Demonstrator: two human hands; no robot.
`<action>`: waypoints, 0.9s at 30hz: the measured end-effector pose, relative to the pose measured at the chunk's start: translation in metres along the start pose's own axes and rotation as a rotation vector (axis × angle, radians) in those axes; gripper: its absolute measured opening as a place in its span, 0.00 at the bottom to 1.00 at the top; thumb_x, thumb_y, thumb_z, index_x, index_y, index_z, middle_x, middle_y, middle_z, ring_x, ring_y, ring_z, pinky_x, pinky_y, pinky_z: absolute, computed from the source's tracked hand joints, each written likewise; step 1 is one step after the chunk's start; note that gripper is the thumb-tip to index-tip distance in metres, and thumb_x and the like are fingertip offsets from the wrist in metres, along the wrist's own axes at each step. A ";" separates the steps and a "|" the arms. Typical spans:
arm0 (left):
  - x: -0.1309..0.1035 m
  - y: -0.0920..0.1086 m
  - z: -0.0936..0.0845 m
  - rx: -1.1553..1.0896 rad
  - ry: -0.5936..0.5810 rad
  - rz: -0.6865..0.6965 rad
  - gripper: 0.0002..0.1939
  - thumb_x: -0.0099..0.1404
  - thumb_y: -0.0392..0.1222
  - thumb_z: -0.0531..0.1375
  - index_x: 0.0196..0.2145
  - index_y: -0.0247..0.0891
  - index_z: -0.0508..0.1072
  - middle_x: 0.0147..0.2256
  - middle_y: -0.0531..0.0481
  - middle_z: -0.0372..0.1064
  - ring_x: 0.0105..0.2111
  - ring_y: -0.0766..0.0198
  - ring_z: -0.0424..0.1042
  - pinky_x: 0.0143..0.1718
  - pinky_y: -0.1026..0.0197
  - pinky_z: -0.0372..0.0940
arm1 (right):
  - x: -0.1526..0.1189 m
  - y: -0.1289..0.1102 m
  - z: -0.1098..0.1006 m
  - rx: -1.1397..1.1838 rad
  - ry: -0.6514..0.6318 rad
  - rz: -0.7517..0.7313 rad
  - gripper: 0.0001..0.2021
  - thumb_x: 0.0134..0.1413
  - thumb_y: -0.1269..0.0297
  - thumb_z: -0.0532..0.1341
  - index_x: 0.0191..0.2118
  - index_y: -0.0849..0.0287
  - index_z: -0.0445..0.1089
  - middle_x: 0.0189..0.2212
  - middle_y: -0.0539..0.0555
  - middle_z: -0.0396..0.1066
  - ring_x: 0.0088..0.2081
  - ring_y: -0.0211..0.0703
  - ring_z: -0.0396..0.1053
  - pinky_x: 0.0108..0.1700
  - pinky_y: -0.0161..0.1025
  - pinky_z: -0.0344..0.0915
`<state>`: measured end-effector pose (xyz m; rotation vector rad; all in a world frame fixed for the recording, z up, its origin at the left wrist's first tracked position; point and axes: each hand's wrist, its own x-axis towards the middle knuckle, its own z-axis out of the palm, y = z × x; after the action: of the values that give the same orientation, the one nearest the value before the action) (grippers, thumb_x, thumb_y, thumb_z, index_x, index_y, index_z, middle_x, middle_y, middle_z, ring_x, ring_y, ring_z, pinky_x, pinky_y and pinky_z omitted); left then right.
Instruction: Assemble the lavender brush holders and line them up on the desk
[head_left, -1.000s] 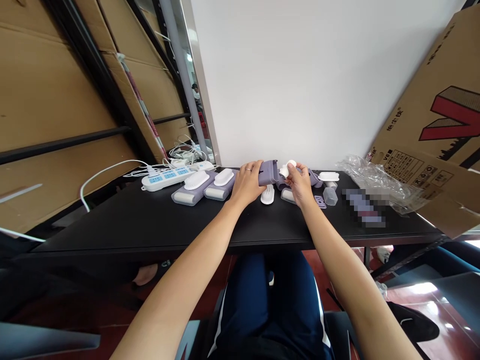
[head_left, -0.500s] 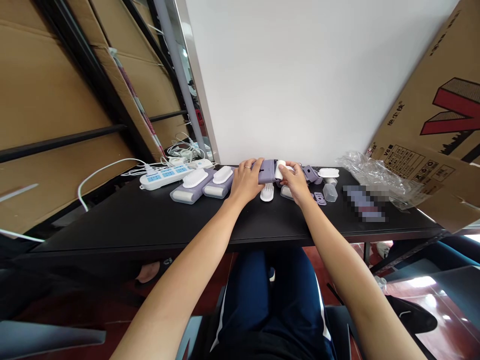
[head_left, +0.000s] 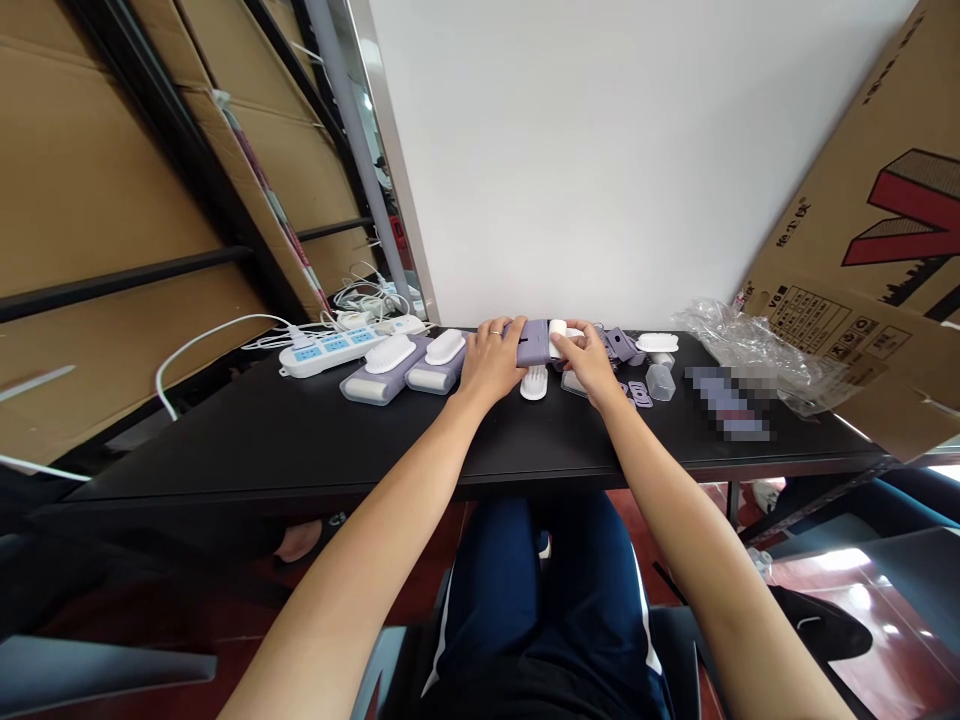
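Note:
My left hand (head_left: pixel 491 362) is closed around the left part of a purple plastic casing (head_left: pixel 534 343), held just above the black table. At the casing's right end, my right hand (head_left: pixel 587 362) pinches a white roller (head_left: pixel 557 337); whether it sits inside the casing I cannot tell. Below the casing lies a white bristled brush head (head_left: pixel 534 384). Left of my left hand lie two purple units with white brush tops, a nearer one (head_left: pixel 436 365) and a farther one (head_left: pixel 383 372). Under my right hand a clear-ended piece (head_left: pixel 572 383) is partly hidden.
Purple parts (head_left: pixel 620 345), a white brush head (head_left: pixel 657 342) and a clear plastic cap (head_left: pixel 661 382) lie to the right. Beyond them are a crumpled plastic bag (head_left: pixel 765 355) and a cardboard box (head_left: pixel 862 260). A power strip (head_left: pixel 330 353) with cables stands at left. A white panel (head_left: pixel 585 160) rises behind.
The white roller has shifted slightly and stands straighter against the casing's right end. My right fingers have adjusted on it, while my left hand stays nearly still.

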<state>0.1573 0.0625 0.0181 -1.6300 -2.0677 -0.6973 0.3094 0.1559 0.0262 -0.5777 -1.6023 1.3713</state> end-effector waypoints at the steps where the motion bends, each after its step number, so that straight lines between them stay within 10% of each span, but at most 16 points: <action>1: 0.000 0.001 -0.001 0.012 -0.005 -0.001 0.38 0.61 0.39 0.64 0.68 0.40 0.60 0.62 0.34 0.63 0.62 0.38 0.59 0.60 0.41 0.57 | 0.000 0.000 0.000 -0.012 -0.004 -0.001 0.22 0.49 0.51 0.70 0.46 0.54 0.67 0.26 0.44 0.68 0.28 0.36 0.66 0.28 0.34 0.62; 27: -0.005 0.016 -0.012 0.179 0.060 -0.049 0.32 0.68 0.42 0.57 0.69 0.44 0.59 0.65 0.38 0.61 0.64 0.41 0.57 0.59 0.44 0.58 | 0.004 0.008 -0.005 -0.116 -0.079 -0.064 0.22 0.54 0.48 0.66 0.50 0.54 0.69 0.27 0.45 0.65 0.30 0.40 0.68 0.32 0.38 0.65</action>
<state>0.1739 0.0542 0.0267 -1.4470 -2.0688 -0.5525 0.3104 0.1638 0.0201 -0.5416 -1.7579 1.2745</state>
